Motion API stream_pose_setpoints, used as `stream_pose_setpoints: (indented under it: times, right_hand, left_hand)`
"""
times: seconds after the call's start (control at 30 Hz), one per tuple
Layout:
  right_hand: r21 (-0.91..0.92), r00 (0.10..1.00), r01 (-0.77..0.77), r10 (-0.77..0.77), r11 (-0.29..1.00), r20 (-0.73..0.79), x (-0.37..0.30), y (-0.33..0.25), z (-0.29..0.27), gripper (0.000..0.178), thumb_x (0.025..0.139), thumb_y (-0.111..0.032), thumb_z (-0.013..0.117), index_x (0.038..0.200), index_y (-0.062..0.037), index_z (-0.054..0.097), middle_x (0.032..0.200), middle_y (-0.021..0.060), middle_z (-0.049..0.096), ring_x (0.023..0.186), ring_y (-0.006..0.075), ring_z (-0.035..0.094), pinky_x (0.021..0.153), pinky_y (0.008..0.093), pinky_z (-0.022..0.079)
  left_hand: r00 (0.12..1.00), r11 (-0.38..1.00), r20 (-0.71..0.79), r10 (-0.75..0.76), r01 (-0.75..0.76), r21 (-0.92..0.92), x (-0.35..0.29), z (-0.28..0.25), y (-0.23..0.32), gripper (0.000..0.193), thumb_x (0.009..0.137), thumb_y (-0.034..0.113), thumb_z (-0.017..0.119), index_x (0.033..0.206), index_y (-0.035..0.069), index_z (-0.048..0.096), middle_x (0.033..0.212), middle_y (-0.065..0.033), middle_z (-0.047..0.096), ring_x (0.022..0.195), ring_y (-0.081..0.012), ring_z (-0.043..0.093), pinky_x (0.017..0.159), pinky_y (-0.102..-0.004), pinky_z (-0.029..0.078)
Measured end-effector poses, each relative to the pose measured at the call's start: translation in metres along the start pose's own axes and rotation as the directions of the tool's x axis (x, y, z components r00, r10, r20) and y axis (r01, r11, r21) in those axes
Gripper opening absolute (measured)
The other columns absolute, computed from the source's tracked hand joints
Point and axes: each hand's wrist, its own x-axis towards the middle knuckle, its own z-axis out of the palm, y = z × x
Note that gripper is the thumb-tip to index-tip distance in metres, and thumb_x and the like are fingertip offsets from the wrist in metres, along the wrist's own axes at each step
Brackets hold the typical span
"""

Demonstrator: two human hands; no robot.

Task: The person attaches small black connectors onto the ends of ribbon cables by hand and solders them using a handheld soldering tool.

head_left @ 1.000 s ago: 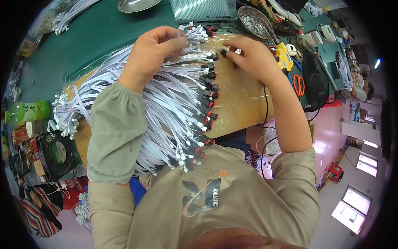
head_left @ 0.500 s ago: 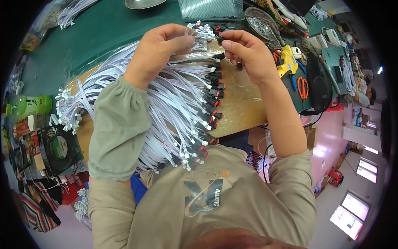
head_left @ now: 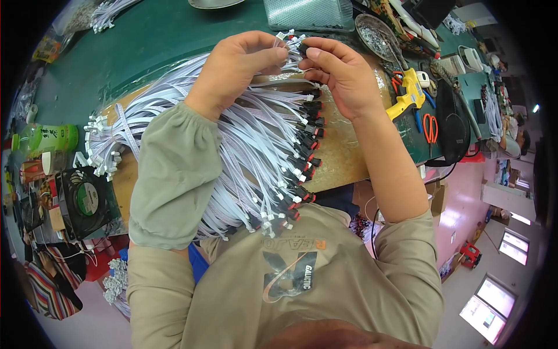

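My left hand [head_left: 241, 64] pinches the thin end of a white flat cable, near a small white plug [head_left: 281, 36] at its fingertips. Close on its right, my right hand [head_left: 344, 75] grips a small black connector [head_left: 303, 49] between thumb and forefinger. The two sets of fingertips are a short gap apart; whether connector and wires touch cannot be made out. Under my left forearm spreads a large fan of white flat cables [head_left: 244, 134]. Black and red connectors [head_left: 314, 131] line their right ends, while white plugs [head_left: 104, 166] cluster at the left.
To the right lie a yellow glue gun [head_left: 412, 93], orange-handled pliers [head_left: 430, 127] and a black pouch-like object [head_left: 453, 122]. A round metal pan [head_left: 372, 29] and a metal basket [head_left: 308, 14] stand at the back. On the left are a green jar [head_left: 55, 138] and a black fan [head_left: 84, 198].
My right hand has moved left with the black connector, narrowing the gap to my left hand. The whole view has shifted slightly, so the table things appear further right.
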Motion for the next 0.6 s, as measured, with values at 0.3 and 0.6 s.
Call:
stream_pose_setpoints:
  times: [0.3, 0.6]
  right_hand:
    - [0.001, 1.000, 0.002, -0.002, 1.000, -0.004, -0.0010, -0.0005, -0.0005, 0.026, 0.089, -0.010, 0.061, 0.113, 0.0012, 0.060, 0.093, 0.0076, 0.065, 0.085, 0.0154, 0.064, 0.075, 0.0267, 0.052]
    - [0.004, 1.000, -0.004, 0.004, 1.000, -0.019, -0.0019, -0.0009, -0.0015, 0.026, 0.089, -0.010, 0.062, 0.112, 0.0012, 0.060, 0.092, 0.0074, 0.065, 0.084, 0.0151, 0.064, 0.074, 0.0267, 0.052]
  left_hand:
    - [1.000, 1.000, -0.009, 0.005, -0.005, -0.001, 0.0005, -0.0008, -0.0007, 0.021, 0.087, 0.018, 0.067, 0.098, 0.001, 0.063, 0.082, -0.0005, 0.061, 0.076, -0.0091, 0.056, 0.074, -0.0232, 0.044]
    - [1.000, 1.000, 0.002, 0.014, -0.014, 0.005, 0.0018, -0.0013, -0.0028, 0.020, 0.087, 0.017, 0.066, 0.098, 0.001, 0.063, 0.083, -0.0008, 0.061, 0.076, -0.0095, 0.056, 0.074, -0.0238, 0.045]
